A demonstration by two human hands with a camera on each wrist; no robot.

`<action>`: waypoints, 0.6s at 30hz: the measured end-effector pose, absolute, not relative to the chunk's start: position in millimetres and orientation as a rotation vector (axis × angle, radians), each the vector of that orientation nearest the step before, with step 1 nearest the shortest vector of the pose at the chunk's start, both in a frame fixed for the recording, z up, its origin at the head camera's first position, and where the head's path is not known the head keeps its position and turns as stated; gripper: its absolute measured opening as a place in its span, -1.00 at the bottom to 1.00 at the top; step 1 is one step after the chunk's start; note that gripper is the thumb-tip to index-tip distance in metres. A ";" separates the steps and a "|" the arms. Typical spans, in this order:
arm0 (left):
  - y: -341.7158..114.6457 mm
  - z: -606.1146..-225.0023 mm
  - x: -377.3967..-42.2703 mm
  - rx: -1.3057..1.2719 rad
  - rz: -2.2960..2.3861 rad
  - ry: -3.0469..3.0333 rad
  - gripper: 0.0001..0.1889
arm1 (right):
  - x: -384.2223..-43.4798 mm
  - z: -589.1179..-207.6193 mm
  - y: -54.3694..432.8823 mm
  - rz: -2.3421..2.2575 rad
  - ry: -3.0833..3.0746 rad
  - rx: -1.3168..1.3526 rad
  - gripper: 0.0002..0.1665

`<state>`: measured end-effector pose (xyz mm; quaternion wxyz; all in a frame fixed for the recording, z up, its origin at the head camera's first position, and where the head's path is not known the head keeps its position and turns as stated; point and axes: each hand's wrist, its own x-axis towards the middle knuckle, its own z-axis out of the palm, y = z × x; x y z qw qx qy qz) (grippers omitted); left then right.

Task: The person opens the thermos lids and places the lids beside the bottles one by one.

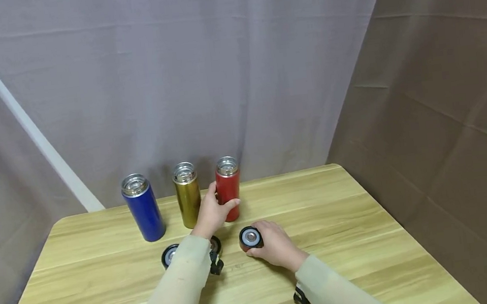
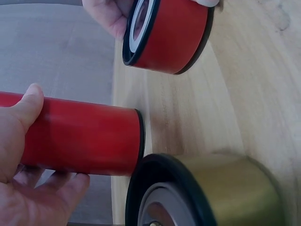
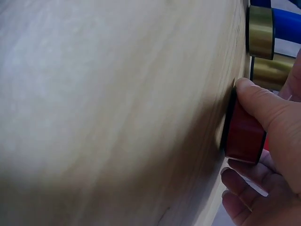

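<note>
My left hand point(image 1: 210, 212) grips the side of a red thermos bottle point(image 1: 229, 188), its thumb on one side and its fingers on the other. The bottle is upright near the table's far edge, its silver mouth uncovered. Nearer me, my right hand point(image 1: 276, 245) holds a round red lid point(image 2: 171, 35) by its sides. That lid's black-rimmed hollow faces up, and in the right wrist view it sits at the tabletop point(image 3: 108, 94). A gold lid point(image 2: 225, 188) lies close below my left wrist, partly covered by it in the head view.
Left of the red bottle stand a gold bottle point(image 1: 189, 202) and a blue bottle point(image 1: 144, 212), both with uncovered mouths. Another black-rimmed lid point(image 1: 168, 255) lies partly behind my left forearm. Grey cloth point(image 1: 173, 80) hangs behind the table, brown cloth point(image 1: 445, 125) at the right.
</note>
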<state>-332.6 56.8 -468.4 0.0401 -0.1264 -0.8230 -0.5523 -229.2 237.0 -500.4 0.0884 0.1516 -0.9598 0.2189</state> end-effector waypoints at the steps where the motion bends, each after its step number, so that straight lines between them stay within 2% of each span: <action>1: 54.8 -468.0 -332.6 -0.383 -1.698 -2.517 -0.30 | -229.1 -499.6 235.1 0.649 -2.859 0.453 -0.27; 8: 55.1 -464.0 -331.8 -0.339 -1.696 -2.526 -0.29 | -228.5 -496.8 230.9 0.643 -2.878 0.417 -0.28; 12: 59.4 -459.6 -328.0 -0.353 -1.624 -2.559 -0.20 | -227.0 -498.4 231.3 0.640 -2.873 0.386 -0.27; 15: 60.0 -452.9 -316.3 -0.360 -1.511 -2.625 -0.05 | -224.7 -498.2 232.6 0.631 -2.873 0.385 -0.10; 18: 57.4 -444.6 -295.3 -0.399 -1.371 -2.706 0.02 | -220.8 -495.5 235.6 0.603 -2.866 0.371 0.08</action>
